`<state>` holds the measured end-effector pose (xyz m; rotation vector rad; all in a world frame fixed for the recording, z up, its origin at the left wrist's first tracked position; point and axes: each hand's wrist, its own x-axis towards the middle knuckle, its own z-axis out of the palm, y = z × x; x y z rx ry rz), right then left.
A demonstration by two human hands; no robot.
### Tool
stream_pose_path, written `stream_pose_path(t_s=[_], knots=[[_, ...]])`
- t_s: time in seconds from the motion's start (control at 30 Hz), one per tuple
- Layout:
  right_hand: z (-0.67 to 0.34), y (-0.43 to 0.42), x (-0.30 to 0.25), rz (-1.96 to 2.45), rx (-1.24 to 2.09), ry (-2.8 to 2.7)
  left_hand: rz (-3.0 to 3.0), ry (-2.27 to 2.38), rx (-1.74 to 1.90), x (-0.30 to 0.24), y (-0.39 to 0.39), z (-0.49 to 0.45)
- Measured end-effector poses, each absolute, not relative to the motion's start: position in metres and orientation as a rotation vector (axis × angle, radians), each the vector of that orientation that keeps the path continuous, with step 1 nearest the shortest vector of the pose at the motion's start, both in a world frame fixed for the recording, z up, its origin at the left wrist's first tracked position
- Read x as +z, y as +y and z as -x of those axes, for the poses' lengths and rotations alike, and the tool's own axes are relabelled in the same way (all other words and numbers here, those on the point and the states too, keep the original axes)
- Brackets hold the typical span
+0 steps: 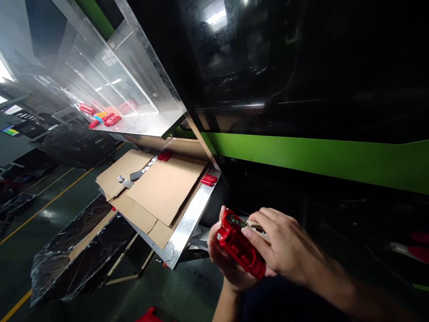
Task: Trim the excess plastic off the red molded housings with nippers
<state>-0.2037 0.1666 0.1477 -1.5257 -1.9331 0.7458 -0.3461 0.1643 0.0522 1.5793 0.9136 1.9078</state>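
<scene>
A red plastic part [239, 246], long and ribbed, lies tilted in my left hand [225, 261], whose fingers curl round it from below. My right hand [284, 246] comes over from the right, its fingers pinched on a small pale tool or blade [255, 225] pressed to the part's upper end. Both hands are low in the view, in front of a dark machine.
A metal table [187, 219] covered with cardboard sheets [161, 188] stands to the left. On it lie two red parts [209, 180] [164, 156] and a small metal scraper [129, 179]. A clear shelf [134, 120] above holds more red parts [110, 120]. A green stripe [318, 158] runs along the machine.
</scene>
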Motion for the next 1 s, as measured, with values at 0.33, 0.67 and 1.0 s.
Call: stream_pose_path(t_s=[0.33, 0.67, 1.0], knots=[[0.180, 0.182, 0.144, 1.676, 0.847, -2.087, -1.254, 0.852, 1.817, 0.057, 0.160, 0.334], [0.168, 0.186, 0.155, 1.408, 0.885, -1.796, -0.822, 0.856, 1.676, 0.100, 0.155, 0.324], [0.180, 0.187, 0.141, 1.224, 0.548, -1.782, -1.000, 0.820, 1.534, 0.103, 0.156, 0.322]])
